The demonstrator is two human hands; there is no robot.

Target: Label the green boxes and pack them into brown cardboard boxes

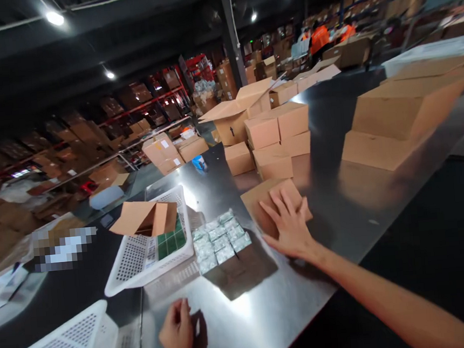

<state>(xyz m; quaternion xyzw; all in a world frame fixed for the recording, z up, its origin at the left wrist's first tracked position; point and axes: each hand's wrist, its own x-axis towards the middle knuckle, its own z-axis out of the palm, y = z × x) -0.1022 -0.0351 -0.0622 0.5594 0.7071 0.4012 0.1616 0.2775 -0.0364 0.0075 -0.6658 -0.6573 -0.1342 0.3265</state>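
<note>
Head view: nearest us, our left hand (176,333) rests on the steel table (340,208), fingers curled loosely, holding nothing; our right hand (289,226) lies flat and spread on a small closed cardboard box (264,198), pressing its top rather than clasping it; just left of that box we note an open carton (222,245) packed with wrapped packets; beside it a white perforated basket (142,257) holds green packs and an open cardboard box (146,218); stacked cartons (279,132) stand further back.
</note>
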